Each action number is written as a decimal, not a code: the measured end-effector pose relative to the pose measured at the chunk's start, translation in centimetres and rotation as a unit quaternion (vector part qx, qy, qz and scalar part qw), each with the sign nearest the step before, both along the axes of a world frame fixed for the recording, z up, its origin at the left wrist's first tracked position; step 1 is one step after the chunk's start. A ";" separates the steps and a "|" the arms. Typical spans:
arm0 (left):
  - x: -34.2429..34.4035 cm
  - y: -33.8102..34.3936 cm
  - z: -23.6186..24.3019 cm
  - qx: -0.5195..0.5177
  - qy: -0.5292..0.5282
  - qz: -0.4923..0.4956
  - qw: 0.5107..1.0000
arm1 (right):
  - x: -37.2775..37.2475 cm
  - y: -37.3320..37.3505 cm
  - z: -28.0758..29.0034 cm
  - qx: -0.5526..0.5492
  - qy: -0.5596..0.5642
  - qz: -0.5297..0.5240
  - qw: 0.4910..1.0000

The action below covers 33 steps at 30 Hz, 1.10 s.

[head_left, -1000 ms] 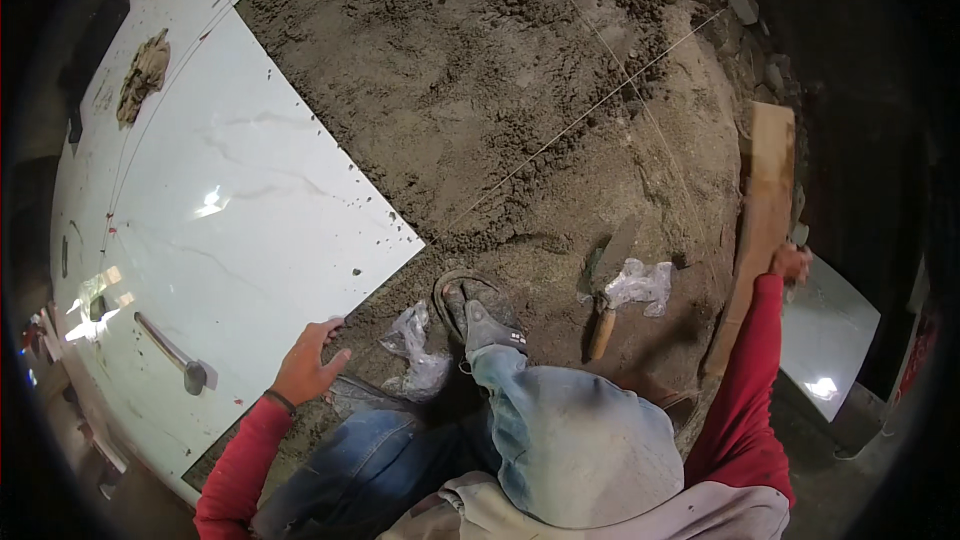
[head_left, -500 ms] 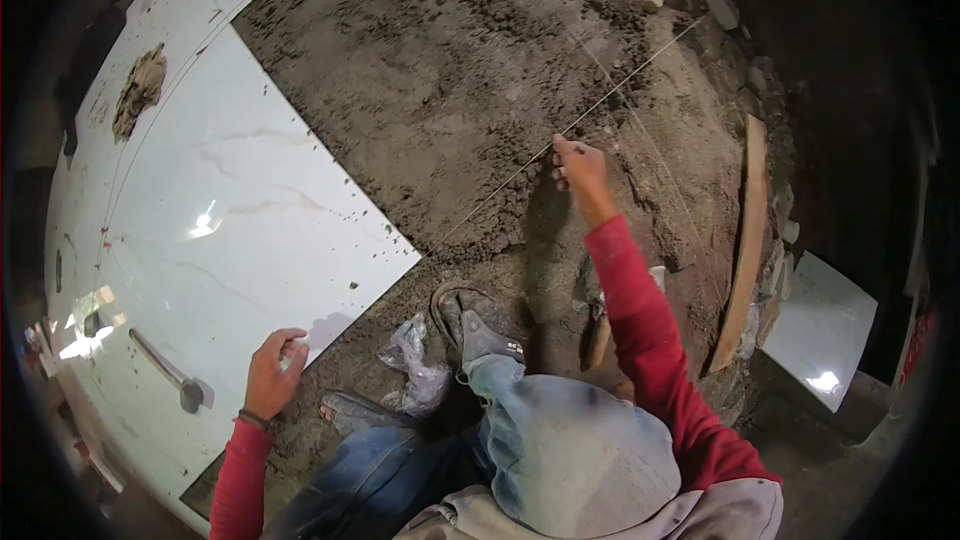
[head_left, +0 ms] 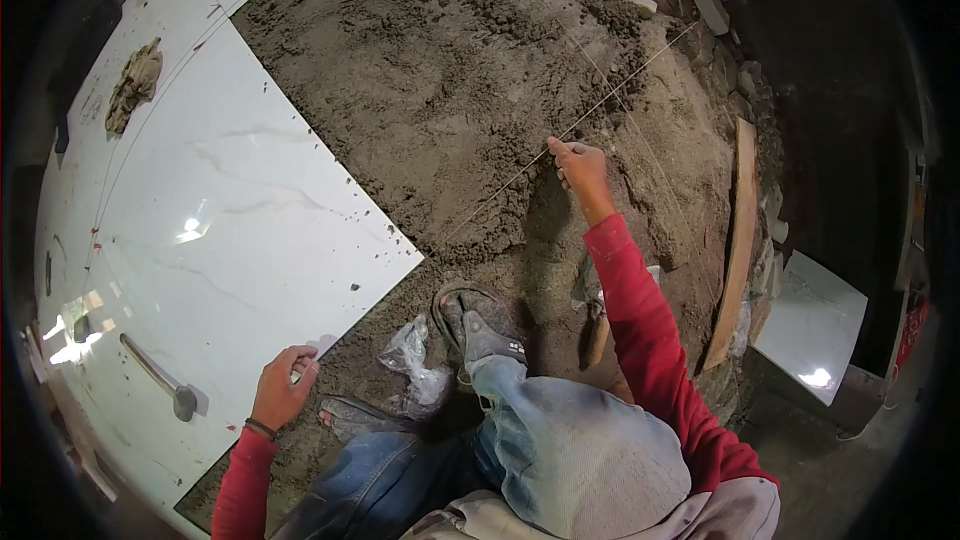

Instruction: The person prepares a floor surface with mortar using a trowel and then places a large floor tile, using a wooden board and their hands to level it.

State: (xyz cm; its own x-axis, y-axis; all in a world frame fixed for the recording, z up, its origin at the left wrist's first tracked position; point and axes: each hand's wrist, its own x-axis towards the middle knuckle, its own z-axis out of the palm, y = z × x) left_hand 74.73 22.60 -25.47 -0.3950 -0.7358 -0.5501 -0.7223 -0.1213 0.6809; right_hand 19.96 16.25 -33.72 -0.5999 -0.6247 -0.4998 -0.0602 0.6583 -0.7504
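Note:
My right hand [head_left: 585, 175] pinches a taut string [head_left: 660, 52] stretched over rough grey mortar [head_left: 420, 80]. A second thin line crosses it farther along. My left hand [head_left: 285, 390] is at the lower edge of a large white veined tile [head_left: 250, 260], fingers loosely curled and apart, holding nothing visible. A trowel with a wooden handle [head_left: 598, 340] lies below my right hand, partly hidden by my sleeve. Crumpled clear plastic [head_left: 415, 360] lies beside my sandaled foot [head_left: 480, 330]. A mallet [head_left: 182, 400] lies on the tile.
A long wooden plank [head_left: 735, 240] lies along the right side, beside rubble and a pale loose panel [head_left: 810, 325] beyond it. A dirty rag [head_left: 135, 85] rests on the tiles at upper left. Broken pieces [head_left: 708, 5] lie at the top right.
My right hand has left the plank at right, moved up and left, and taken hold of the string. My left hand has shifted slightly down and left along the tile edge.

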 end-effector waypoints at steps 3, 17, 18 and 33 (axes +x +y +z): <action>-0.1 -0.3 0.3 0.008 0.002 0.001 1.000 | 0.0 -0.6 -0.2 0.000 0.009 -0.013 1.000; -0.2 -1.6 -0.3 -0.031 -0.024 -0.037 0.999 | -10.2 14.7 -0.4 0.026 0.272 -0.065 0.960; -0.6 -1.9 -0.4 -0.023 -0.008 -0.069 0.997 | -13.6 18.3 -1.4 -0.002 0.289 -0.111 0.951; -5.0 -8.1 3.1 -0.116 -0.176 -0.196 0.958 | -26.6 59.0 -5.8 0.555 0.500 -0.214 0.630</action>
State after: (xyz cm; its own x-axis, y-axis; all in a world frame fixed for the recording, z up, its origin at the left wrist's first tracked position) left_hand 69.68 14.55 -22.37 -0.4863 -0.6877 -0.5391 -0.8709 0.3313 0.3629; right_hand -6.59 75.20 -39.55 -0.9561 0.1021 0.2746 0.2232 0.8608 0.4573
